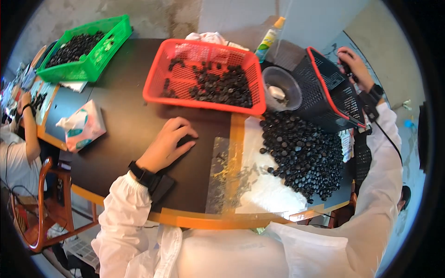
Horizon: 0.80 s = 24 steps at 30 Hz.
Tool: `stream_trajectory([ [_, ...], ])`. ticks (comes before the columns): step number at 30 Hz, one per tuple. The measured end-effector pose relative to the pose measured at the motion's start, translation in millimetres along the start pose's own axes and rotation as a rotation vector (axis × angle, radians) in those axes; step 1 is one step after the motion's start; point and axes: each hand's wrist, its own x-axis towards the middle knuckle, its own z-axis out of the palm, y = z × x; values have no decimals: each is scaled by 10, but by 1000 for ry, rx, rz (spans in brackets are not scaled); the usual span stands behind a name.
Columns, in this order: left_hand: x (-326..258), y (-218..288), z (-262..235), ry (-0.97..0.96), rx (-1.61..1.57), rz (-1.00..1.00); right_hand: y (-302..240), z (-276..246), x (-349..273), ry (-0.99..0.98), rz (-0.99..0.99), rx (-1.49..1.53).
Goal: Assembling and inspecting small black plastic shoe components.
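Note:
My left hand (169, 144) rests on the dark tabletop, its fingers a little bent and the thumb apart, with nothing in it. At the far right, my right hand (354, 67) is closed, its fingers curled around something dark that I cannot make out. It is beside a black mesh basket with a red rim (320, 88), which leans over. Below that basket spreads a large pile of small, round, shiny black pieces (303, 155), partly on a white sheet (273, 194). A red plastic basket (155, 88) ahead of my left hand holds more black pieces.
A clear round tub (294, 95) with a white object stands between the baskets, near a yellow-capped bottle (269, 41). A green basket (99, 58) of dark pieces and a tissue pack (85, 125) are at left. Another person's arm (30, 123) and a wooden chair (46, 217) are far left.

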Motion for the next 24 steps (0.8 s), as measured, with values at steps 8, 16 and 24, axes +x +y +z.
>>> stream_trajectory([
  [8,-105,-125,60,88,38,-95,-1208,1377,-883,-526,-204,530],
  [16,-147,-104,96,195,90,-145,-1103,3283,-1532,-776,104,742],
  [24,-161,-120,148,177,-116,-183,-835,3888,-1378,-228,-724,-55],
])
